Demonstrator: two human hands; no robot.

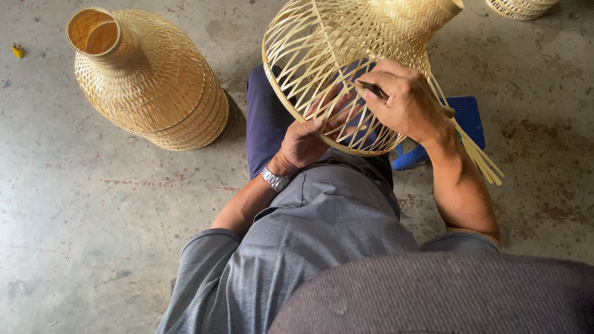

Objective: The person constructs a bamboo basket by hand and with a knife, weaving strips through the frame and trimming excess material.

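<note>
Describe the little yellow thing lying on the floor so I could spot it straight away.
Start at the stack of woven bamboo shades standing on the concrete floor, left of the person's knees. Look further left, near the picture's upper left edge: the small yellow object lies there alone. It is solid and bright yellow, far smaller than anything woven; what it is cannot be told.

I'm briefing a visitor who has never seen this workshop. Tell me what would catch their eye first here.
The open-weave bamboo basket at top centre draws the eye first, held over the person's lap, with loose strips trailing to the right. The left hand grips its rim from below, fingers reaching inside, while the right hand presses a thin dark tool against the weave. To the left, a stack of finished woven baskets lies on the concrete floor.
</note>
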